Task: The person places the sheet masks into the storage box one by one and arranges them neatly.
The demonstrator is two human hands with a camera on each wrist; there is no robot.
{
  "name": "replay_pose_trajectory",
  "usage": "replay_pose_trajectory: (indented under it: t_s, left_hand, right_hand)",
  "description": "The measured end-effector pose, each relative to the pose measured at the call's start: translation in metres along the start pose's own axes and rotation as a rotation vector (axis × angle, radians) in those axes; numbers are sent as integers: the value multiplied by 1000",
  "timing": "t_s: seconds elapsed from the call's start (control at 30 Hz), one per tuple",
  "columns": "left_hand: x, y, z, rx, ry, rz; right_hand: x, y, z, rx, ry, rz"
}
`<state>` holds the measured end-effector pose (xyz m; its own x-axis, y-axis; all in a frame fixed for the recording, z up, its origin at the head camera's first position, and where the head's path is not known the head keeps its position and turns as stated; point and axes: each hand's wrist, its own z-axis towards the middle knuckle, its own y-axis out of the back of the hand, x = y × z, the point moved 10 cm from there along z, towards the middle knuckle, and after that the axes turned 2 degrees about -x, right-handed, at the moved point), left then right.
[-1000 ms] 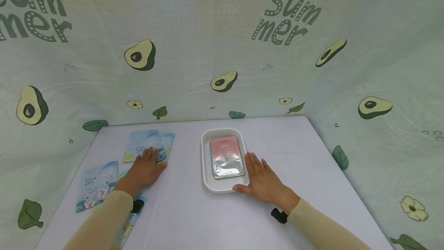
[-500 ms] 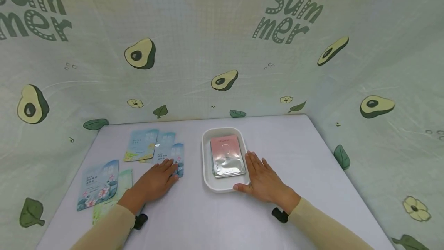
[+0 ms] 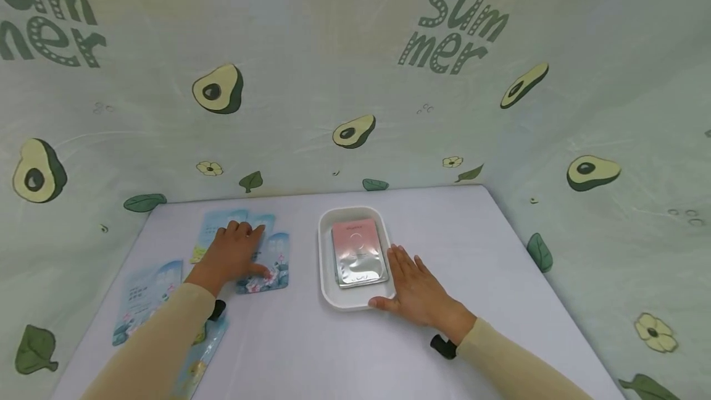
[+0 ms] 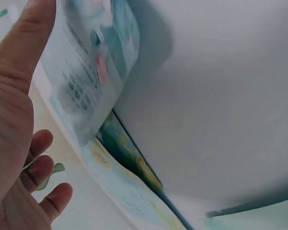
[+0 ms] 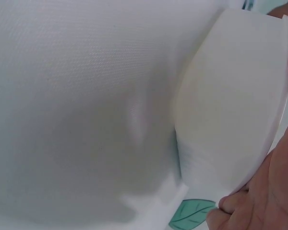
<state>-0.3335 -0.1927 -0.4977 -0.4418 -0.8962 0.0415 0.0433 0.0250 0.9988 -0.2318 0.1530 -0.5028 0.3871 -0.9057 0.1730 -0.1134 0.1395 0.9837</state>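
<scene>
One flat, pale-blue floral sachet (image 3: 279, 258) is left of the white oblong plastic tray (image 3: 355, 299), under my left hand (image 3: 229, 256), thumb and fingers apart. My right hand (image 3: 419, 292) rests straight fingers against the tray's right side. Probably light, flexible, slippery; I'd pinch opposite edges.

Floral blue packet (image 3: 279, 264) and rounded white tray (image 3: 350, 298).
The packet lies left of the tray, which holds a pink-and-silver sachet (image 3: 360, 253).

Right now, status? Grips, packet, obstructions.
Left grip: thumb on blue floral packet, pinch unclear. Right grip: against white tray. Pink-silver packet inside tray. No obstruction visible between blue packet and tray.
</scene>
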Motion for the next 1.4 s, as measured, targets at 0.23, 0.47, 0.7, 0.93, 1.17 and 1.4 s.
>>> replay_pose_trajectory:
  t_s: [0.23,0.47,0.7,0.93,1.17,1.4]
  left_hand:
    - [19,-20,2,117,40,5]
    - [21,-20,4,122,62,-72]
    - [19,-11,7,31,78,-67]
    - [13,9,6,-90,85,-41]
    - [10,27,-6,-267,100,-20]
    - [9,38,-23,-383,142,-65]
  right_hand:
    - [4,-2,0,4,-1,4]
    - [4,-2,-1,-3,2,0]
    - [3,-2,-1,-3,1,-7]
    - [1,-1,-1,-3,-3,1]
    - [1,1,-1,4,-5,0]
    - [0,-1,-1,10,-8,2]
